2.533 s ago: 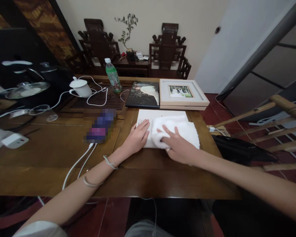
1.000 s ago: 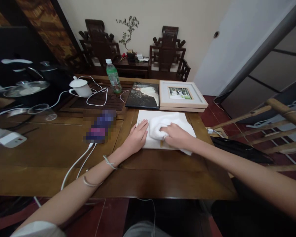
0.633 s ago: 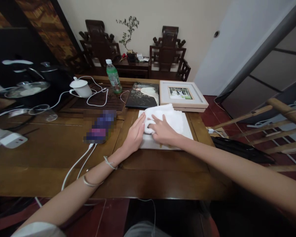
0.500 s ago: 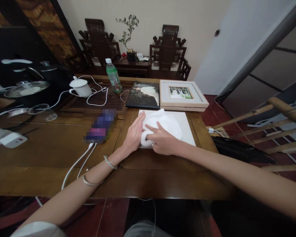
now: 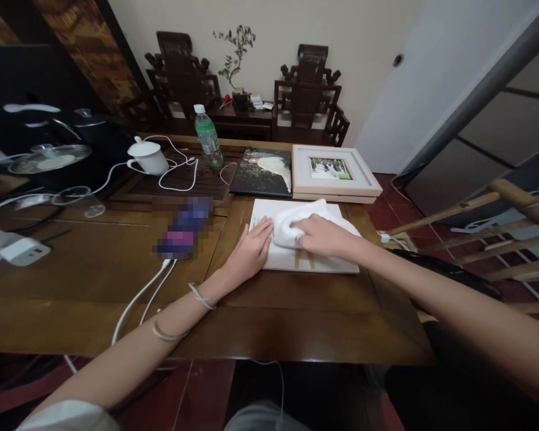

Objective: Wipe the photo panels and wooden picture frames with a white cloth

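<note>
A flat white board or book (image 5: 330,263) with yellow marks near its front edge lies on the wooden table in front of me. My left hand (image 5: 251,245) rests flat on its left side, fingers stretched out. Bunched on top of the board is a white cloth (image 5: 291,218), which my right hand (image 5: 318,234) grips and presses down. Part of the cloth is hidden under the right hand.
Behind the board stand a dark photo panel (image 5: 263,172) and a pale framed photo (image 5: 336,167). Further left are a plastic bottle (image 5: 209,139), a lidded white cup (image 5: 148,157), a blurred-out phone (image 5: 183,230) on a white cable and a clear plastic cup (image 5: 83,202).
My right hand has moved right and slightly back with the cloth, uncovering the board's front part and its yellow marks. My left hand has slid a little and turned flatter onto the board.
</note>
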`<action>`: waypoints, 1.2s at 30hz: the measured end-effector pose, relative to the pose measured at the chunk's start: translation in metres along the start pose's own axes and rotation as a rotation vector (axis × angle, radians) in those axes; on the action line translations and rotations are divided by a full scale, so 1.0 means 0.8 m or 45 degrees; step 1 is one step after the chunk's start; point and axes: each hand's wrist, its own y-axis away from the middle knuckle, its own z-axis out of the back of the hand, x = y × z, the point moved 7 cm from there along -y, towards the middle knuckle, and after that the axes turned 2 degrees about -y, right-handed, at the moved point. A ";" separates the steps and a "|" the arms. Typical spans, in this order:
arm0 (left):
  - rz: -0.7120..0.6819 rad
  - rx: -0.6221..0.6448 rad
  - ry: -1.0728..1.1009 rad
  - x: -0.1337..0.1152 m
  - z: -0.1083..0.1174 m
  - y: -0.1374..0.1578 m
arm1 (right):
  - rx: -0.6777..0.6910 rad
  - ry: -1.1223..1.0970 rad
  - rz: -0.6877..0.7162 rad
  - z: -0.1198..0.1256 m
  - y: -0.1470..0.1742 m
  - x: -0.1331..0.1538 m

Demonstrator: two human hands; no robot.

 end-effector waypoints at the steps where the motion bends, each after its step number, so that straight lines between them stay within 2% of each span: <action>1: -0.019 0.005 -0.016 -0.001 0.000 0.001 | -0.047 0.030 -0.030 0.003 -0.011 -0.006; 5: -0.047 -0.008 -0.042 -0.003 0.001 0.000 | -0.154 0.072 -0.052 0.010 -0.056 -0.011; 8: -0.059 -0.001 -0.069 -0.002 0.002 -0.002 | -0.148 0.069 -0.040 0.011 -0.089 0.001; 10: -0.094 0.004 -0.079 -0.003 0.003 -0.004 | -0.113 0.094 0.029 0.010 -0.108 0.016; 13: -0.149 -0.003 -0.078 -0.006 0.006 -0.005 | -0.078 0.116 0.155 0.009 -0.124 0.037; 16: -0.142 -0.011 -0.087 -0.005 0.007 -0.004 | -0.076 0.050 0.129 0.016 -0.126 0.035; 19: -0.092 0.000 -0.094 -0.002 0.004 -0.002 | -0.068 -0.042 0.001 0.028 -0.112 0.007; 24: -0.071 0.003 -0.084 -0.001 0.003 0.001 | -0.124 -0.148 -0.322 0.048 -0.069 -0.074; 27: -0.067 -0.010 -0.086 -0.001 0.003 0.001 | -0.191 -0.184 -0.388 0.051 -0.039 -0.119; 29: -0.058 -0.018 -0.087 -0.001 0.003 0.001 | -0.215 -0.199 -0.353 0.045 -0.018 -0.136; 31: -0.048 -0.019 -0.088 0.000 0.002 0.001 | -0.240 -0.208 -0.236 0.035 0.006 -0.138; 33: -0.041 -0.017 -0.088 0.000 0.001 0.001 | -0.241 -0.195 -0.080 0.021 0.035 -0.125; 36: -0.029 -0.013 -0.096 0.000 0.001 0.001 | -0.165 -0.149 0.027 -0.005 0.085 -0.095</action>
